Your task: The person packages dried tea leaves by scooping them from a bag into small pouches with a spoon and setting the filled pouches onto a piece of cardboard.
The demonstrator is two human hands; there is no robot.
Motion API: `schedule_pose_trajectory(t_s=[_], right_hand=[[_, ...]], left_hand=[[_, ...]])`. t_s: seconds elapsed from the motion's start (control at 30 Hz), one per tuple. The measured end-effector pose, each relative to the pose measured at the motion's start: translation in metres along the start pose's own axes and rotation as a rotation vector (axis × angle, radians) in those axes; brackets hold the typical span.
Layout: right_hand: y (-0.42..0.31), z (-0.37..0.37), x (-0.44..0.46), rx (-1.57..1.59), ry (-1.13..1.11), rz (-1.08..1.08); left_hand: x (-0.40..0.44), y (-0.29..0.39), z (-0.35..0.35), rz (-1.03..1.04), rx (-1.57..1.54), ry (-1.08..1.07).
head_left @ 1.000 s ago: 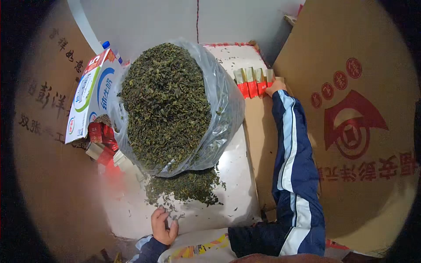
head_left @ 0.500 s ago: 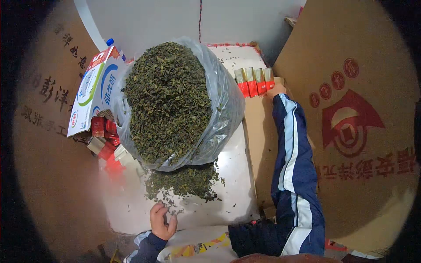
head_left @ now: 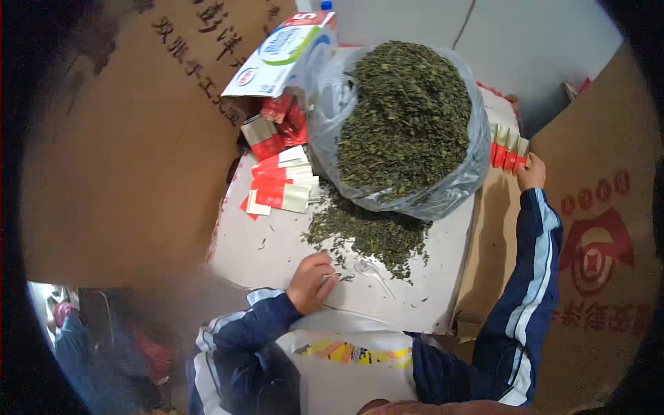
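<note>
Leaves (head_left: pixel 408 124), dried and dark green, are heaped up in a clear plastic bag (head_left: pixel 325 104) on the white tabletop (head_left: pixel 436 304). More loose leaves (head_left: pixel 373 232) are scattered below the bag, with a pale spoon (head_left: pixel 377 278) lying at their lower edge. The left hand (head_left: pixel 312 282) rests near these spilled leaves, its fingers curled in toward the thumb — whether anything is held between them, I cannot tell.

On the right, a row of small red-and-gold packets (head_left: pixel 508 147) stands side by side at the far end of a brown cardboard strip (head_left: pixel 494 242). The right hand (head_left: pixel 531 173) is at the nearest end of that row, fingertips touching the last packet; the view does not settle whether they pinch it.

To the left of the bag, several flat packets (head_left: pixel 282 195) lie overlapping, and shiny red packets (head_left: pixel 294 124) are bunched under the open end of a tilted white carton (head_left: pixel 277 59). Tall cardboard panels — one on the left (head_left: pixel 124 180), one on the right (head_left: pixel 622 159) — flank the tabletop.
</note>
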State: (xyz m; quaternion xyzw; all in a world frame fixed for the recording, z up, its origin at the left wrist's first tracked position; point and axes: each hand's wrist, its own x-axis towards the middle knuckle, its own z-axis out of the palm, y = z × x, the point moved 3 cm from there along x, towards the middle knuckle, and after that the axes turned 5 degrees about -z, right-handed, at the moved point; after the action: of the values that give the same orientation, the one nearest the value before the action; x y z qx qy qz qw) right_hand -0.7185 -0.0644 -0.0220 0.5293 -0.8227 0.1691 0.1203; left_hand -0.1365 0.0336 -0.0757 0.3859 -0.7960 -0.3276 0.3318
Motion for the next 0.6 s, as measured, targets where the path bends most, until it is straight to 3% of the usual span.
schedule_pose_trajectory(t_s=[0.07,0.23,0.3,0.47,0.53,0.6], right_hand=[[-0.017,-0.011,-0.005,-0.052,0.157,-0.109],[-0.093,-0.055,-0.029,0.091,0.414,-0.363],[-0.145,-0.087,-0.065,0.438,0.448,-0.448],[-0.226,-0.110,-0.155,0.523,-0.039,-0.609],[-0.249,-0.110,-0.188,0.555,-0.259,-0.643],[-0.268,-0.106,-0.216,0.510,-0.424,-0.673]], left_hand=[[0.002,-0.004,0.000,0.060,-0.042,0.001],[0.020,-0.024,-0.007,-0.010,-0.016,0.044],[0.038,-0.030,-0.029,-0.030,0.171,-0.002],[0.081,-0.066,-0.074,0.010,0.492,-0.026],[0.089,-0.072,-0.080,0.067,0.767,0.065],[0.093,-0.073,-0.083,0.070,0.788,0.046]])
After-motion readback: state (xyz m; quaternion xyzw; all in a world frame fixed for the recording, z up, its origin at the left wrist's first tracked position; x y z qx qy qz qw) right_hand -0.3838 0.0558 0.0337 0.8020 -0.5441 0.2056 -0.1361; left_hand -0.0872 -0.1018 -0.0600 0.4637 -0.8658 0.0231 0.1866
